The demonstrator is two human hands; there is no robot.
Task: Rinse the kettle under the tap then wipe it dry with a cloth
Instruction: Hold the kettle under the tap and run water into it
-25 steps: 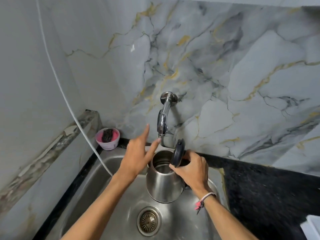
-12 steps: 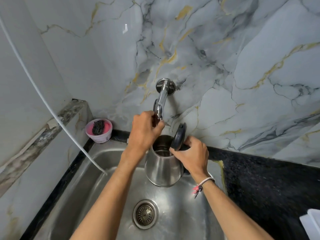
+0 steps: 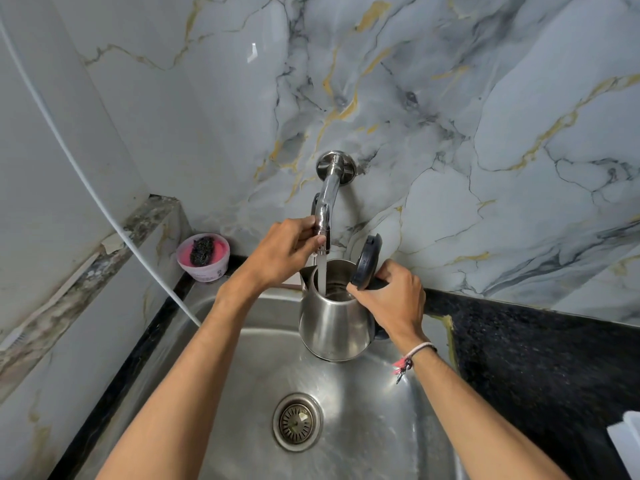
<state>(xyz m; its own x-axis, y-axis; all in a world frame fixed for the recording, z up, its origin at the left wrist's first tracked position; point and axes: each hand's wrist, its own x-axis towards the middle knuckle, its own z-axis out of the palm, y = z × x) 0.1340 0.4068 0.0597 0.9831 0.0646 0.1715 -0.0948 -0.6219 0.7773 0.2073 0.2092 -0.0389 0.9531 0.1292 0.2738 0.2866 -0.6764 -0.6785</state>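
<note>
A steel kettle hangs upright over the sink, its black lid flipped open. My right hand grips the kettle's black handle, which it mostly hides. A chrome tap sticks out of the marble wall above it. My left hand is closed around the tap's lower end. A stream of water runs from the spout straight into the kettle's mouth. No cloth is in view.
A pink tub holding a dark scrubber stands at the sink's back left corner. A white cable slants down the left wall into the sink. Black counter lies to the right, with a white object at its near right edge. The drain sits below the kettle.
My left hand rose from beside the kettle to the tap and closed on it. Water now flows into the kettle. The right hand has kept its hold on the handle.
</note>
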